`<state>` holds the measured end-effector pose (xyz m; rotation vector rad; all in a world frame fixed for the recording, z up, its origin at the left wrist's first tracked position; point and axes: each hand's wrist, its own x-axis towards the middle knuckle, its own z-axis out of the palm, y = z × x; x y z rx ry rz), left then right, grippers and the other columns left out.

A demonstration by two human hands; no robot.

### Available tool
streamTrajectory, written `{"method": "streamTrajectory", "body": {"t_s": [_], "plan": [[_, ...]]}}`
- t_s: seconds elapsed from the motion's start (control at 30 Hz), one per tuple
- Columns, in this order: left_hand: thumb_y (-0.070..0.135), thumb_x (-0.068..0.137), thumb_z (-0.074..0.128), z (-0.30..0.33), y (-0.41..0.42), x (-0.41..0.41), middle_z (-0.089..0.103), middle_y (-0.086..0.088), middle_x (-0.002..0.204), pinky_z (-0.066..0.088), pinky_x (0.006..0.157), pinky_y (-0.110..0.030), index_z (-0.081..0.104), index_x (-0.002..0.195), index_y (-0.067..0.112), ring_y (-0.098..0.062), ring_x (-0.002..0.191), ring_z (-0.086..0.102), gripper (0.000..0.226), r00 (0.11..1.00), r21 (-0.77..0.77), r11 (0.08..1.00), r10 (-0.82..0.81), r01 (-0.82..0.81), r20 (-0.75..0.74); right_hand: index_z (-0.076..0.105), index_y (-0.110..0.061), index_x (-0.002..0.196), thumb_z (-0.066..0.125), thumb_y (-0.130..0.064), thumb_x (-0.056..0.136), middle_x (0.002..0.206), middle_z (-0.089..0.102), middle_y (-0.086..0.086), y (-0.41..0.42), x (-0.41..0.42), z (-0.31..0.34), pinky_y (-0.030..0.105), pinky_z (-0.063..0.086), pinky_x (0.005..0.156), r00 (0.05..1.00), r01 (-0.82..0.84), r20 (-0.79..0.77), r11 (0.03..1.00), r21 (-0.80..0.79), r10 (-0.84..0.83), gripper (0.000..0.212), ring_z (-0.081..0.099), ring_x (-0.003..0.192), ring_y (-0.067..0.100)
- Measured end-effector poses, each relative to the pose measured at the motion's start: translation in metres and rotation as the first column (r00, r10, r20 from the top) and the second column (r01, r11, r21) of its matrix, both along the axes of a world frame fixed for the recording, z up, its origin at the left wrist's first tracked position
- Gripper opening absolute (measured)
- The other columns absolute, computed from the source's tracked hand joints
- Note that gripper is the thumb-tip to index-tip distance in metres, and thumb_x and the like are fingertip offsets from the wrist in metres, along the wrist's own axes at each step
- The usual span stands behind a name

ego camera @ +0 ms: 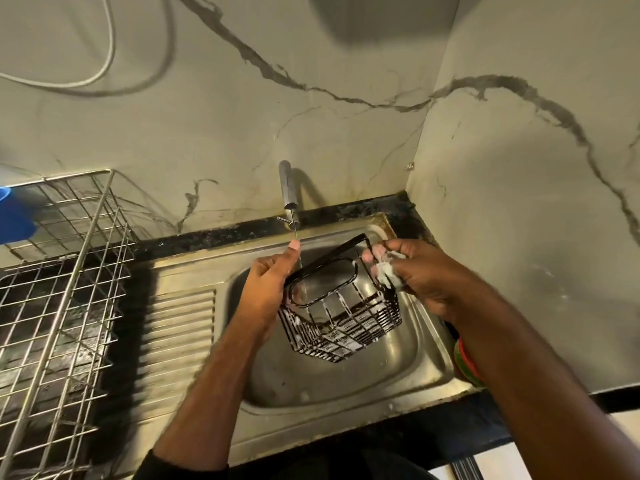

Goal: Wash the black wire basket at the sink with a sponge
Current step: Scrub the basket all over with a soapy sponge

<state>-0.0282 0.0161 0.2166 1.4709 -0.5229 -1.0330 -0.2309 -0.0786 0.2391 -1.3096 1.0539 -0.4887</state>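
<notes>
I read the black wire basket (341, 311) held tilted over the sink (408, 372), long axis running from left hand (268, 289) up-right to right hand (420, 275). Left grip curls round the near rim; right grip pinches a sudsy sponge (388, 271) against the far corner — nearest the unscrubbed rim. Wires carry white foam — water trickles from the tap (289, 192).
</notes>
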Motion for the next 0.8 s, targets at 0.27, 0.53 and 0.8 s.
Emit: {"method": "streamTrajectory", "body": {"t_s": [0.27, 0.53, 0.8], "plan": [[0.061, 0.092, 0.057, 0.014, -0.007, -0.027, 0.065, 0.006, 0.055, 0.053, 0.049, -0.029, 0.068, 0.072, 0.022, -0.011, 0.045, 0.058, 0.046, 0.747, 0.047, 0.927, -0.328, 0.371, 0.578, 0.072, -0.021, 0.092, 0.056, -0.03, 0.097, 0.088, 0.074, -0.001, 0.035, 0.026, 0.002, 0.046, 0.056, 0.085, 0.958, -0.209, -0.266, 0.899, -0.385, 0.108, 0.019, 0.069, 0.088, 0.019], [0.023, 0.09, 0.076, 0.0, -0.007, -0.017, 0.037, 0.011, 0.041, 0.038, 0.048, -0.021, 0.046, 0.045, 0.023, -0.007, 0.038, 0.029, 0.055, 0.918, -0.137, 0.99, 0.024, 0.033, 0.397, 0.067, -0.027, 0.108, 0.065, -0.012, 0.091, 0.107, 0.067, -0.014, 0.024, 0.005, -0.002, 0.012, 0.05, 0.067, 0.975, 0.047, -0.164, 0.861, -0.507, -0.15, 0.022, 0.065, 0.089, 0.0], [0.008, 0.092, 0.071, 0.005, -0.002, -0.027, 0.033, 0.003, 0.048, 0.042, 0.046, -0.018, 0.044, 0.054, 0.017, -0.009, 0.043, 0.027, 0.048, 0.984, -0.247, 0.965, 0.125, -0.091, 0.128, 0.069, -0.023, 0.116, 0.067, -0.005, 0.089, 0.115, 0.069, -0.004, 0.019, -0.003, -0.004, -0.01, 0.031, 0.068, 0.898, -0.09, -0.358, 0.691, -0.717, -0.255, 0.032, 0.054, 0.083, -0.011]]}}
